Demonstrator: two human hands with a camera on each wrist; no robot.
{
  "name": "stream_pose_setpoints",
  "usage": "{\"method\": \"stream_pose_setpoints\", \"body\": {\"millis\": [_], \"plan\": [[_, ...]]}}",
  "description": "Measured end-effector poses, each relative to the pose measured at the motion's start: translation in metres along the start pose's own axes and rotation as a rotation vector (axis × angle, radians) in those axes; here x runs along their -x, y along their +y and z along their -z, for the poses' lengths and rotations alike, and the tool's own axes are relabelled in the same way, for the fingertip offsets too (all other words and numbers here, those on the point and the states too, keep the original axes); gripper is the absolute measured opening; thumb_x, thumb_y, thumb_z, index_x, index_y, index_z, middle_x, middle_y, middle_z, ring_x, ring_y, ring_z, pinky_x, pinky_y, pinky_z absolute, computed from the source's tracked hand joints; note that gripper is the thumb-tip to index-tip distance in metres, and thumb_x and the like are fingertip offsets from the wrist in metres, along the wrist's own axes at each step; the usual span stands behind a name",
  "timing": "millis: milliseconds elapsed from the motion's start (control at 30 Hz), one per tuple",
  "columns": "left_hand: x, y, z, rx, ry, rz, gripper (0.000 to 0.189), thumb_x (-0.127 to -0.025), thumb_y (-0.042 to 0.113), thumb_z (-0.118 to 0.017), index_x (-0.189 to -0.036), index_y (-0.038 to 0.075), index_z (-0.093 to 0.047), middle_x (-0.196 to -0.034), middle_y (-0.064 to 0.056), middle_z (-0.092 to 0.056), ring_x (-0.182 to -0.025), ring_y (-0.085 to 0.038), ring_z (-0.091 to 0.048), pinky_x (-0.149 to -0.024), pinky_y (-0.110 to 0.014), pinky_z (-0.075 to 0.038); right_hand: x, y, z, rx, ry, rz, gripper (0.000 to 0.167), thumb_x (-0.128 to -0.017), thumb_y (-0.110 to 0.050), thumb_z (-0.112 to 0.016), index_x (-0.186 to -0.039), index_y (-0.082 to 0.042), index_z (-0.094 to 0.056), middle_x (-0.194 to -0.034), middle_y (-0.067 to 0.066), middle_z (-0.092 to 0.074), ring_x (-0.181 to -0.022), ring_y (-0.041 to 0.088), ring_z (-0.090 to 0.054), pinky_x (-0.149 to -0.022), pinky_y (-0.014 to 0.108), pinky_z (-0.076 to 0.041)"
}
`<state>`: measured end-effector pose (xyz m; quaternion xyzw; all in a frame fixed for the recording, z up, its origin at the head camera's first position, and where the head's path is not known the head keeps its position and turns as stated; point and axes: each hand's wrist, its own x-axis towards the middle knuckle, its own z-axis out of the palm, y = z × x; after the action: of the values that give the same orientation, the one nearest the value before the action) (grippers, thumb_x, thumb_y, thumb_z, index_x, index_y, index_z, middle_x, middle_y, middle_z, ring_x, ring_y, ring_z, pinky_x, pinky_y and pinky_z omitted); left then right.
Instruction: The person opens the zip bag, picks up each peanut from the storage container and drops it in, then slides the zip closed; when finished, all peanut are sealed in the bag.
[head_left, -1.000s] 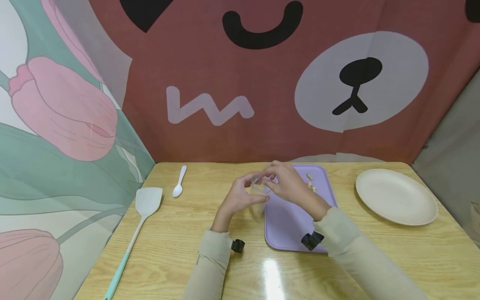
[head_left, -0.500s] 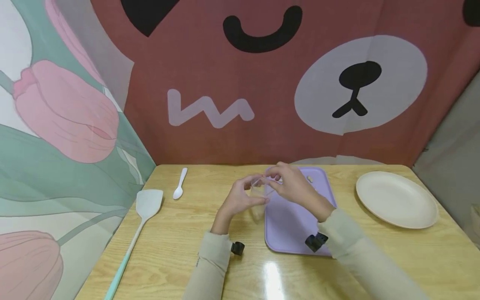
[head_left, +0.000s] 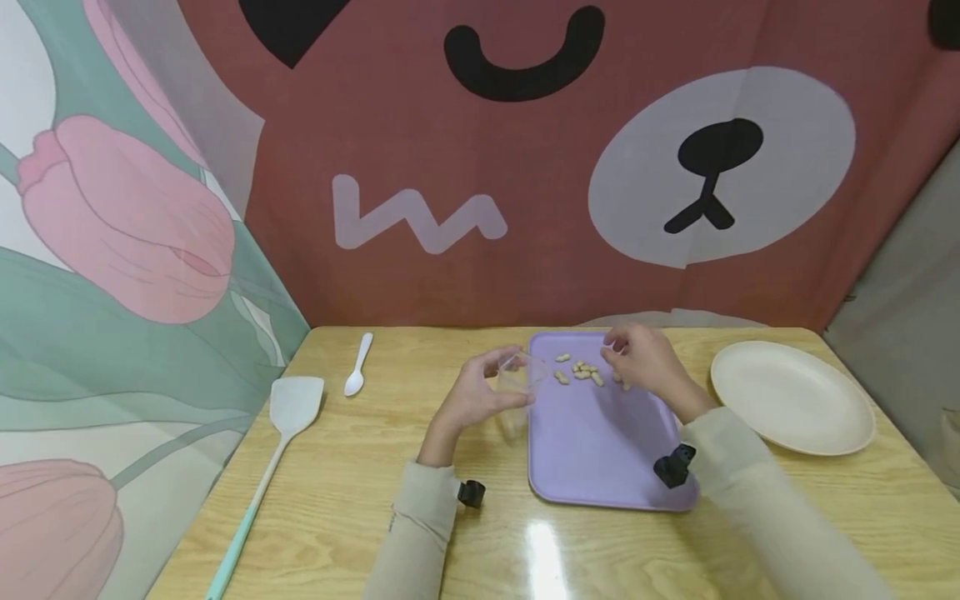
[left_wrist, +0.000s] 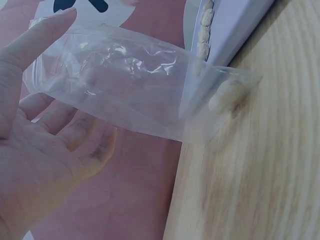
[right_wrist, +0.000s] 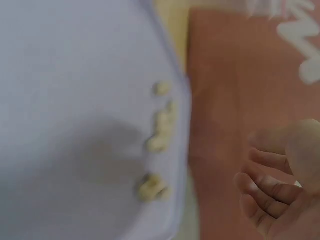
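My left hand (head_left: 477,390) grips a clear plastic bag (left_wrist: 135,82) near its top, thumb on one side and fingers on the other, spreading its mouth. The bag hangs down beside the purple tray (head_left: 600,454), and a peanut (left_wrist: 228,96) shows at its bottom. Several unshelled peanuts (head_left: 585,371) lie on the far part of the tray. Over the tray's far right side is my right hand (head_left: 647,360), fingers loosely bent with nothing visible in them. It partly hides another group of peanuts (right_wrist: 154,187), which the right wrist view shows.
A large cream plate (head_left: 791,398) rests on the table at the right. On the left lie a small white spoon (head_left: 358,367) and a long spatula (head_left: 296,404) with a green handle. Printed cloth (head_left: 420,283) hangs along the table's back edge.
My right hand has moved from the bag's mouth rightward over the tray, exposing the middle peanuts. My left hand stays in place with the bag.
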<state>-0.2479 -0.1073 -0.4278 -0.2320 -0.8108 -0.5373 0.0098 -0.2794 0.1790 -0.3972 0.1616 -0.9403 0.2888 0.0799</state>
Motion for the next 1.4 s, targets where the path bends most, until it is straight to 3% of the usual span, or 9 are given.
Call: {"method": "stream_pose_setpoints", "body": {"millis": [167, 333, 400, 533, 667, 933, 1167, 1400], "plan": [[0.001, 0.004, 0.002, 0.012, -0.011, 0.010, 0.071, -0.077, 0.010, -0.085, -0.141, 0.006, -0.053, -0.127, -0.018, -0.064, -0.119, -0.030, -0.057, -0.103, -0.052, -0.038, 0.002, 0.031, -0.009, 0.043, -0.016, -0.044, 0.021, -0.086, -0.012, -0.070, -0.096, 0.007, -0.071, -0.081, 0.016, -0.067, -0.075, 0.030, -0.063, -0.065, 0.044, -0.050], [0.007, 0.031, 0.007, 0.027, -0.039, 0.023, 0.068, -0.080, 0.005, -0.082, -0.140, -0.001, -0.052, -0.128, -0.024, -0.062, -0.121, -0.037, -0.055, -0.103, -0.052, -0.038, 0.007, 0.051, -0.023, 0.049, -0.102, -0.122, 0.022, -0.087, -0.015, -0.070, -0.094, 0.005, -0.070, -0.075, 0.010, -0.067, -0.066, 0.022, -0.062, -0.058, 0.035, -0.048], [0.010, 0.040, 0.008, 0.029, -0.040, 0.021, 0.066, -0.080, 0.005, -0.081, -0.139, -0.002, -0.052, -0.128, -0.024, -0.062, -0.121, -0.038, -0.056, -0.103, -0.051, -0.039, 0.008, 0.056, -0.028, 0.042, -0.120, -0.147, 0.020, -0.088, -0.016, -0.070, -0.094, 0.004, -0.070, -0.075, 0.008, -0.068, -0.064, 0.020, -0.061, -0.058, 0.034, -0.047], [0.012, 0.043, 0.008, 0.023, -0.036, 0.017, 0.065, -0.081, 0.006, -0.081, -0.139, -0.003, -0.053, -0.127, -0.025, -0.062, -0.120, -0.038, -0.056, -0.102, -0.050, -0.039, 0.010, 0.060, -0.034, 0.052, -0.111, -0.156, 0.016, -0.086, -0.014, -0.070, -0.090, 0.002, -0.071, -0.078, 0.010, -0.068, -0.069, 0.024, -0.061, -0.063, 0.039, -0.049], [0.011, 0.042, 0.009, 0.027, -0.046, 0.016, 0.065, -0.081, 0.006, -0.081, -0.139, -0.002, -0.052, -0.128, -0.025, -0.061, -0.121, -0.038, -0.056, -0.103, -0.052, -0.038, 0.011, 0.059, -0.034, 0.069, -0.091, -0.157, 0.012, -0.082, -0.010, -0.070, -0.086, 0.002, -0.070, -0.079, 0.012, -0.067, -0.073, 0.028, -0.061, -0.066, 0.044, -0.049], [0.011, 0.040, 0.009, 0.029, -0.039, 0.012, 0.066, -0.081, 0.006, -0.080, -0.140, -0.003, -0.052, -0.127, -0.026, -0.062, -0.120, -0.040, -0.056, -0.102, -0.051, -0.039, 0.011, 0.059, -0.035, 0.056, -0.087, -0.156, 0.007, -0.079, -0.006, -0.070, -0.081, 0.000, -0.069, -0.076, 0.010, -0.064, -0.071, 0.026, -0.057, -0.064, 0.040, -0.047], [0.012, 0.039, 0.009, 0.033, -0.040, 0.016, 0.065, -0.082, 0.005, -0.080, -0.140, -0.003, -0.051, -0.126, -0.026, -0.062, -0.119, -0.040, -0.056, -0.102, -0.051, -0.039, 0.010, 0.059, -0.032, 0.032, -0.132, -0.167, 0.007, -0.081, -0.006, -0.069, -0.083, 0.001, -0.068, -0.080, 0.012, -0.064, -0.072, 0.026, -0.057, -0.065, 0.039, -0.047], [0.002, 0.006, 0.003, 0.025, -0.028, 0.017, 0.069, -0.080, 0.009, -0.082, -0.142, 0.003, -0.052, -0.129, -0.021, -0.062, -0.121, -0.035, -0.056, -0.103, -0.053, -0.037, 0.003, 0.044, -0.015, 0.015, -0.070, -0.088, 0.012, -0.081, -0.006, -0.070, -0.086, 0.005, -0.070, -0.081, 0.013, -0.068, -0.072, 0.025, -0.061, -0.064, 0.040, -0.050]]}}
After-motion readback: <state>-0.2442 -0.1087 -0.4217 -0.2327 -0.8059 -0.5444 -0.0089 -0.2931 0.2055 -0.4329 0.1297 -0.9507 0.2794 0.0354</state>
